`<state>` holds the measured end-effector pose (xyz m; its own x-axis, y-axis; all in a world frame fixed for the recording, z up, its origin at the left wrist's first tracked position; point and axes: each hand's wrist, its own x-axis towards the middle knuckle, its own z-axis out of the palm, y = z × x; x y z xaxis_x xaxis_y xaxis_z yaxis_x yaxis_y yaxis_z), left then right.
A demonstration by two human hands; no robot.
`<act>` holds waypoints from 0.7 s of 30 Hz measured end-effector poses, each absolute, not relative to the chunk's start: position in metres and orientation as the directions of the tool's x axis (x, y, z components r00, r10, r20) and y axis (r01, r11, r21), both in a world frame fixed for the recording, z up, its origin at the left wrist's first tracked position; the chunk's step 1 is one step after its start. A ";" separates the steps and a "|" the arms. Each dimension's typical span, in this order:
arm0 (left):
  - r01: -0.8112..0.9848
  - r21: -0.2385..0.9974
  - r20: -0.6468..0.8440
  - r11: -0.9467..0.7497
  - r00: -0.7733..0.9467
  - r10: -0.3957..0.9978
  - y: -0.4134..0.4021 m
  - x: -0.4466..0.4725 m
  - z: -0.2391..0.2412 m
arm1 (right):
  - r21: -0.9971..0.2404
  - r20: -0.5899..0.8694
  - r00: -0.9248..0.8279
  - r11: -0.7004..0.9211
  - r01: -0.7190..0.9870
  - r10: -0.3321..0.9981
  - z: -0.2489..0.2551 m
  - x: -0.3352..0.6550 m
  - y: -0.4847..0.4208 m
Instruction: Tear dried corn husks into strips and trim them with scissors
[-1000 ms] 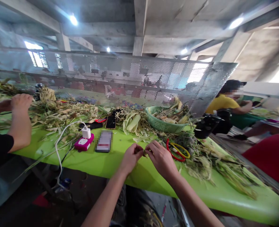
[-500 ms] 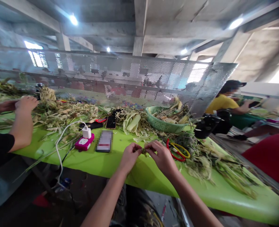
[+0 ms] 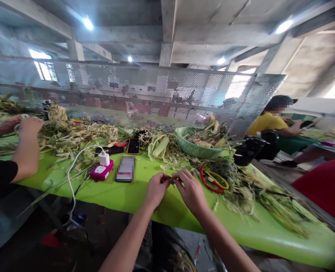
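Observation:
Above the green tabletop [image 3: 145,200], my left hand [image 3: 156,190] and my right hand [image 3: 190,190] meet fingertip to fingertip. Both pinch a small, dull green strip of plant material [image 3: 172,183], probably dried husk; the fingers cover most of it. To the right of my right hand lies a pair of scissors with red and yellow loop handles [image 3: 222,186], its blades hidden among dried plant fibres [image 3: 238,200]. A pale corn husk [image 3: 158,148] rests beyond my hands.
A green plastic basket [image 3: 197,151] of dry husks stands behind. Left of my hands are a phone [image 3: 125,169], a darker phone [image 3: 133,146] and a pink power socket [image 3: 101,170] with a white cable. A co-worker's hands [image 3: 28,124] work at far left. A perforated metal screen [image 3: 145,90] borders the table.
My fingertips have drawn slightly closer together, and less of the green strip shows. A pale wisp now lies on the table right of my right hand. The co-worker's hands have shifted slightly.

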<state>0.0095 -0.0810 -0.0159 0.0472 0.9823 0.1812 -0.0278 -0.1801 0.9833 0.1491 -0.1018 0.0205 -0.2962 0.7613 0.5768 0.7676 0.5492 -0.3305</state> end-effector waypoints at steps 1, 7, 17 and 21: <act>-0.051 0.983 0.180 -0.178 0.032 0.983 -0.080 0.010 -0.017 | -0.384 0.585 -0.274 0.558 0.736 0.764 0.018 0.149 -0.101; -0.202 0.959 0.207 -0.199 0.016 0.978 -0.079 0.011 -0.018 | -0.451 0.612 -0.248 0.589 0.671 0.751 0.013 0.147 -0.096; 0.173 0.952 0.270 -0.254 -0.078 0.960 -0.086 0.010 -0.013 | -0.436 0.572 -0.286 0.580 0.688 0.769 0.013 0.147 -0.089; 0.396 0.878 0.334 -0.269 -0.106 0.936 -0.091 0.012 -0.010 | -0.385 0.604 -0.267 0.569 0.727 0.751 0.007 0.145 -0.090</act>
<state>0.0116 -0.0908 -0.0097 -0.1062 0.9364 0.3345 0.3964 -0.2686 0.8779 0.1447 -0.0900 0.0073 -0.2670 0.7506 0.6044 0.7269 0.5687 -0.3851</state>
